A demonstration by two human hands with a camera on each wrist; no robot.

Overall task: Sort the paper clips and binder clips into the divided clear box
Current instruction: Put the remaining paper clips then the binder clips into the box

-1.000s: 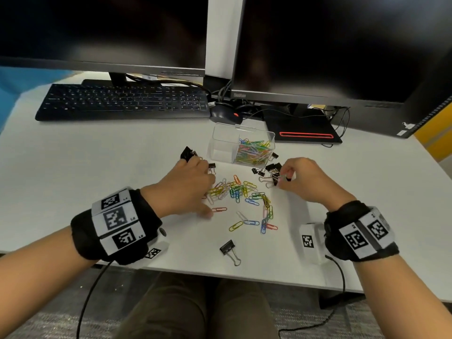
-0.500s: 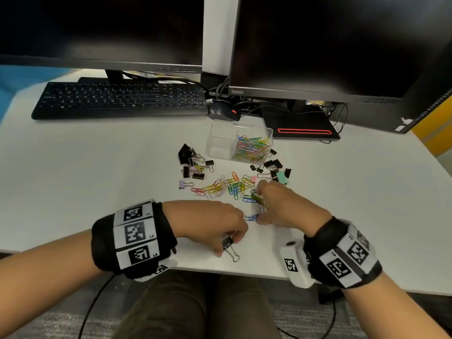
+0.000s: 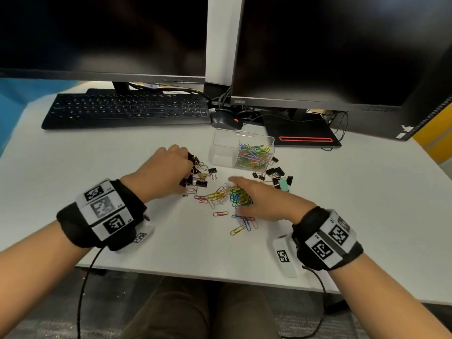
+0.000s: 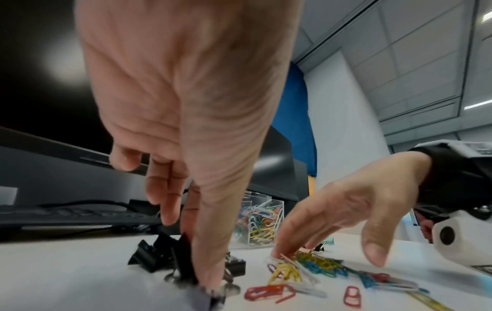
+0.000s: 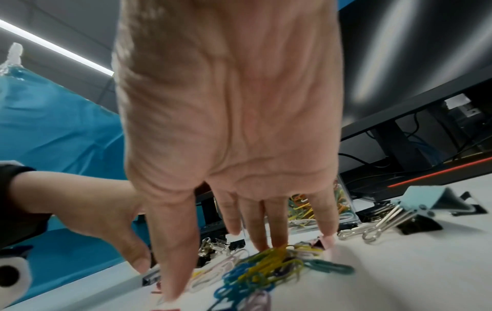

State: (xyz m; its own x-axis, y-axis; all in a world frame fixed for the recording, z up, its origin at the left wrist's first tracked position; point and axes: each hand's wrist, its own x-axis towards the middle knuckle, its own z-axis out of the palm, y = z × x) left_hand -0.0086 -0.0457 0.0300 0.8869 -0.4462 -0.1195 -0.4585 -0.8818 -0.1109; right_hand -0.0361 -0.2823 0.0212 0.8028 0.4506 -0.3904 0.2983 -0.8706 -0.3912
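A divided clear box (image 3: pixel 220 143) stands mid-table; its right compartment holds coloured paper clips (image 3: pixel 254 155) and its left one looks empty. My left hand (image 3: pixel 188 172) curls round a heap of black binder clips (image 3: pixel 199 177), thumb on the near side and fingers on the far side (image 4: pixel 165 210). My right hand (image 3: pixel 236 194) lies spread, fingers straight, their tips touching a pile of coloured paper clips (image 3: pixel 220 195) (image 5: pixel 266 267). More paper clips (image 3: pixel 244 221) lie loose nearer me. A second group of binder clips (image 3: pixel 276 173), one of them mint (image 3: pixel 283 186), sits right of the box.
A black keyboard (image 3: pixel 127 111) and mouse (image 3: pixel 223 119) lie behind the box, under two dark monitors. A monitor base with a red stripe (image 3: pixel 303 135) stands at the back right. The table's front edge (image 3: pixel 195 275) runs close below my wrists.
My left hand has gone from the table's front edge forward to the black binder clip heap; the lone binder clip there is gone. My right hand has shifted forward and spread over the paper clips.
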